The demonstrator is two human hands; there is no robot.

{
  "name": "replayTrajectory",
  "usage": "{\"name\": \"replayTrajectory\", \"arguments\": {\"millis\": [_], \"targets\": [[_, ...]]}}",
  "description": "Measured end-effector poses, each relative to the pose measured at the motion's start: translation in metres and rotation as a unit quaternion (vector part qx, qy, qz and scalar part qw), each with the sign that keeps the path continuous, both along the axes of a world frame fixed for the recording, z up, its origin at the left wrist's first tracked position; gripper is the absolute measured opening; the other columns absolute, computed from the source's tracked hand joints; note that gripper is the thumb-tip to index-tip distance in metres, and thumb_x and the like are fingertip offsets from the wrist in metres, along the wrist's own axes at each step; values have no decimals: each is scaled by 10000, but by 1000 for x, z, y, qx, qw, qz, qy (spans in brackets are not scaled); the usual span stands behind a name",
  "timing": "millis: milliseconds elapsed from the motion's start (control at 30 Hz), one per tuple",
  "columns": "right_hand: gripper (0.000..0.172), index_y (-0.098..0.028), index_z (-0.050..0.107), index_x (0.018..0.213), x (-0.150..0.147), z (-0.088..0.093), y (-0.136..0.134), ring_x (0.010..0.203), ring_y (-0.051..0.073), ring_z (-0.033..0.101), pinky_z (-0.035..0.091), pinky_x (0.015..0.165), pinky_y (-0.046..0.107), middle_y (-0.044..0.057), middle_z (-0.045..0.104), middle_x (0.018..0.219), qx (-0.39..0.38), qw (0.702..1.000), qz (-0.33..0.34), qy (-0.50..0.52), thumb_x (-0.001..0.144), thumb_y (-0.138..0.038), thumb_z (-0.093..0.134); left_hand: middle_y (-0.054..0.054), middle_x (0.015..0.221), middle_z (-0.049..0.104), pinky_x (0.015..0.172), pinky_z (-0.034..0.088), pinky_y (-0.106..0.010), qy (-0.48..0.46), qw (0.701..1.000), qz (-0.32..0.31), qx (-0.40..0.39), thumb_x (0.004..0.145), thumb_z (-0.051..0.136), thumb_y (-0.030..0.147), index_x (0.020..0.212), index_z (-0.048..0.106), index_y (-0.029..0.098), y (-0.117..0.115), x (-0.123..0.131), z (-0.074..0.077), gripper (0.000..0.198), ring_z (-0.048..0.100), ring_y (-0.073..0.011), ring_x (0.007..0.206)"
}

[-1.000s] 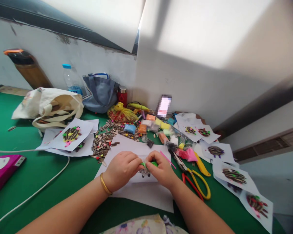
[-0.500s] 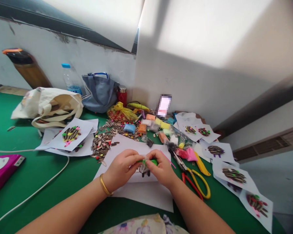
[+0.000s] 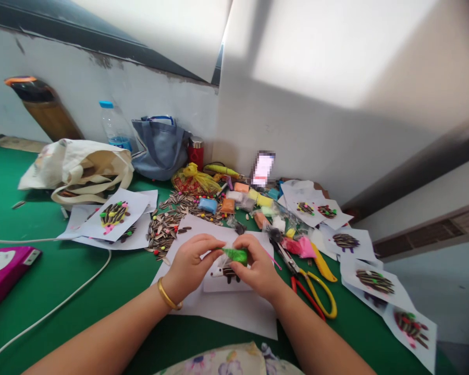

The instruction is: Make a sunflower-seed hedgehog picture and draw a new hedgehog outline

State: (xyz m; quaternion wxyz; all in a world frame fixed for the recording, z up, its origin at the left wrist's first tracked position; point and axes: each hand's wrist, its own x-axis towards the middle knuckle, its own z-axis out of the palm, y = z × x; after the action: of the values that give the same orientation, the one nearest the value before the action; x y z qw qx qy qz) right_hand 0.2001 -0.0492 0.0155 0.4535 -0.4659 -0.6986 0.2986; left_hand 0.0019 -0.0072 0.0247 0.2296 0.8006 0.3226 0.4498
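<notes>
A small clear packet of bright green modelling clay [image 3: 236, 255] is held in the air over the paper. My right hand [image 3: 258, 265] is closed round its right side, thumb in front. My left hand [image 3: 197, 263] pinches at the packet's pointed left end; whether it grips plastic or a bit of clay is too small to tell. Below them, a hedgehog picture [image 3: 229, 276] with a white snout, dark legs and sunflower seeds on its back lies on white sheets [image 3: 234, 312]. My hands and the packet cover its upper part.
Loose sunflower seeds [image 3: 168, 229] lie left of the paper. Clay packets [image 3: 263, 200] crowd the back. Scissors [image 3: 322, 294], pliers with red handles [image 3: 310, 299] and a yellow cutter [image 3: 323, 263] sit to the right. More seed pictures [image 3: 375, 278] line the right edge.
The green packet has come into fuller view between my hands, its left end drawn to a point. My hands have moved slightly apart, showing more of the hedgehog's snout.
</notes>
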Motion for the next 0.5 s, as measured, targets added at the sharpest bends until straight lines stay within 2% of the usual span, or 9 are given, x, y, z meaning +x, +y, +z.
{"name": "replayTrajectory", "arguments": {"millis": [133, 233, 367, 500], "targets": [[232, -239, 559, 1040, 2, -2, 2, 934, 207, 542, 462, 827, 336, 53, 550, 1005, -5, 1000, -13, -4, 831, -310, 627, -44, 931, 735, 781, 547, -308, -8, 1000, 18, -18, 890, 584, 209, 1030, 704, 224, 3, 0, -5, 185, 677, -168, 848], [235, -239, 565, 1057, 3, -3, 2, 907, 199, 555, 461, 806, 325, 46, 573, 998, -9, 1000, -21, -13, 845, -325, 619, -40, 925, 730, 768, 545, -296, -7, 999, 9, -36, 878, 613, 229, 1033, 703, 222, 3, 0, -6, 179, 671, -161, 837], [246, -231, 590, 1059, 3, -4, 2, 928, 204, 574, 461, 837, 338, 46, 608, 997, -3, 1000, -17, -17, 843, -337, 640, -22, 825, 706, 708, 537, -275, -2, 999, 9, -54, 827, 685, 256, 922, 706, 205, 3, -1, -4, 110, 646, -144, 743], [250, -240, 625, 1061, 5, -5, 5, 1014, 225, 563, 438, 924, 380, 58, 619, 1051, 19, 998, -43, -39, 844, -360, 660, -20, 796, 696, 696, 535, -279, -9, 998, 28, -58, 845, 654, 251, 841, 695, 196, 3, -1, -2, 69, 642, -146, 734]]}}
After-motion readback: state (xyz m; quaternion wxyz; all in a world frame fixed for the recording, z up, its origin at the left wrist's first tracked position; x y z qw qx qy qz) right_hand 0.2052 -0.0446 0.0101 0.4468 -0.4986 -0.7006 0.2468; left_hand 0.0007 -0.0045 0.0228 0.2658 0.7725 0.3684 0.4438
